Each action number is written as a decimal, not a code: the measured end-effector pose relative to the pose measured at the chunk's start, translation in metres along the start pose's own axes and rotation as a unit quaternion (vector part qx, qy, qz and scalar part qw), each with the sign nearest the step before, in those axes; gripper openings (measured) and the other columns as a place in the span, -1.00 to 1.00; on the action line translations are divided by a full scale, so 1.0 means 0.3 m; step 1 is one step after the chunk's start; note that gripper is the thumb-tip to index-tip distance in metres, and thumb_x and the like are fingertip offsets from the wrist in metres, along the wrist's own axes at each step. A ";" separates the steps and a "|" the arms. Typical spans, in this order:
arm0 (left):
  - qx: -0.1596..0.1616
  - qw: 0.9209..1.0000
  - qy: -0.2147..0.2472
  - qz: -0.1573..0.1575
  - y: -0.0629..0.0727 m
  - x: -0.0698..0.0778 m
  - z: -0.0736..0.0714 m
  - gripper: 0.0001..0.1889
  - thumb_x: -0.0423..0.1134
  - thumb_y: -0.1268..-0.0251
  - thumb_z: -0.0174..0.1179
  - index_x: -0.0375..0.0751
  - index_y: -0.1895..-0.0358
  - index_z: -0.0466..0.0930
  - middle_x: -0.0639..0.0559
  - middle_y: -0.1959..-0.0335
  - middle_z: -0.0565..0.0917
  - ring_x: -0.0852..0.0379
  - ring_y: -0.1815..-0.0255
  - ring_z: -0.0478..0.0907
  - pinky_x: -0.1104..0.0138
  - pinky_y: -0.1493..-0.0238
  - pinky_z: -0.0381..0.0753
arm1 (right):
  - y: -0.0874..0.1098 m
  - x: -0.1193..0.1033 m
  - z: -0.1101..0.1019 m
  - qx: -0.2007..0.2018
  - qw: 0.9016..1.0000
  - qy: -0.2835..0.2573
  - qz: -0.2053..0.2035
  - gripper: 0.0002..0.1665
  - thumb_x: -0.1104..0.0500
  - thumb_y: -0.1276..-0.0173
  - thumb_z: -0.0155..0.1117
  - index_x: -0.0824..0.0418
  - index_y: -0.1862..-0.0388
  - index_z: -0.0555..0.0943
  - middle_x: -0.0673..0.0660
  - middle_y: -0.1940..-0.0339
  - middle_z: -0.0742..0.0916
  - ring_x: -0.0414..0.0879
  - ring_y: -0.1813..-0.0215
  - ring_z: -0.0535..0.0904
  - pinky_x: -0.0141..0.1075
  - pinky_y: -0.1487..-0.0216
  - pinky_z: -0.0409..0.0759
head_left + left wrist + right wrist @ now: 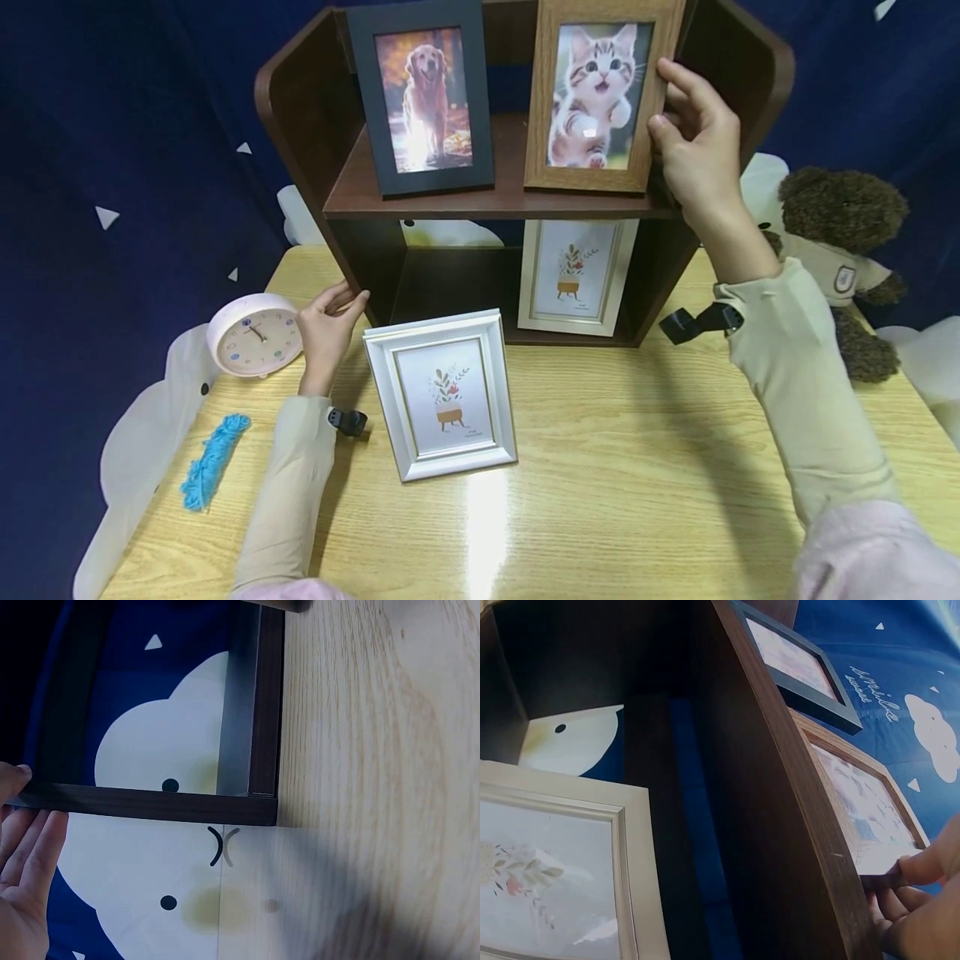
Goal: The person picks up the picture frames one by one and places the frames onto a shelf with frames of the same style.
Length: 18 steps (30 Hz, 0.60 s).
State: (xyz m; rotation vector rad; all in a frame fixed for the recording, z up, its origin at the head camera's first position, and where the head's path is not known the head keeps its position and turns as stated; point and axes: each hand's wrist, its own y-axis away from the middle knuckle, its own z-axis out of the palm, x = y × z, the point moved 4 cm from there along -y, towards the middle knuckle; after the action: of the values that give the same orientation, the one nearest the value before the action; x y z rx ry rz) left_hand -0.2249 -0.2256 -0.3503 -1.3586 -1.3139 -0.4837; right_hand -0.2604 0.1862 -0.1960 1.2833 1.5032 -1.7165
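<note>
My right hand [702,146] pinches the right edge of a wood-brown picture frame [595,100] with a kitten photo, which stands on the upper level of a dark brown shelf [491,202]. In the right wrist view, thumb and fingertips hold that frame's edge. Beside it on the same level leans a dark frame [429,100] with a dog photo. My left hand [327,327] grips the shelf's left side panel low down; the left wrist view has the thumb on one face of the panel [150,804] and the fingers on the other.
A cream frame [577,279] stands in the lower compartment. In front of the shelf, a white frame [442,396] stands on the wooden table [600,467]. At left are a pink clock [257,335] and blue yarn [214,462]; at right sits a brown teddy bear [843,242].
</note>
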 end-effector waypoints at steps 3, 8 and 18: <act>0.001 1.000 0.004 0.000 -0.001 -0.003 0.000 -0.67 -0.42 -0.15 0.30 -0.55 0.03 0.59 -0.41 0.12 0.65 0.56 0.31 0.55 0.61 0.16 0.62 | 0.003 0.000 0.001 -0.001 1.000 0.001 0.000 -0.43 0.50 -0.38 -0.04 0.11 -0.30 0.47 0.15 -0.20 0.59 -0.22 0.09 0.49 -0.45 0.09 0.47; 0.000 1.000 0.009 0.001 -0.001 -0.006 -0.001 -0.67 -0.43 -0.14 0.30 -0.55 0.04 0.59 -0.42 0.12 0.65 0.56 0.31 0.55 0.62 0.17 0.61 | 0.007 0.000 0.000 0.000 1.000 0.002 0.005 -0.42 0.49 -0.37 -0.03 0.11 -0.30 0.46 0.13 -0.23 0.57 -0.18 0.01 0.49 -0.44 0.00 0.48; 0.000 1.000 0.007 0.004 0.002 -0.003 -0.001 -0.67 -0.43 -0.15 0.30 -0.55 0.03 0.59 -0.41 0.12 0.65 0.58 0.31 0.54 0.61 0.16 0.61 | 0.020 -0.007 -0.006 0.003 1.000 0.021 0.004 -0.43 0.45 -0.34 0.04 0.13 -0.30 0.46 0.06 -0.29 0.51 -0.20 -0.11 0.43 -0.43 -0.13 0.45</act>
State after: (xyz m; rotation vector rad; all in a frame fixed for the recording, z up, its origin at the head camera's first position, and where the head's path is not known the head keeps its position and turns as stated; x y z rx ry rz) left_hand -0.2244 -0.2260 -0.3513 -1.3567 -1.2980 -0.4864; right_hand -0.2539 0.1860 -0.1968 1.3345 1.5167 -1.6992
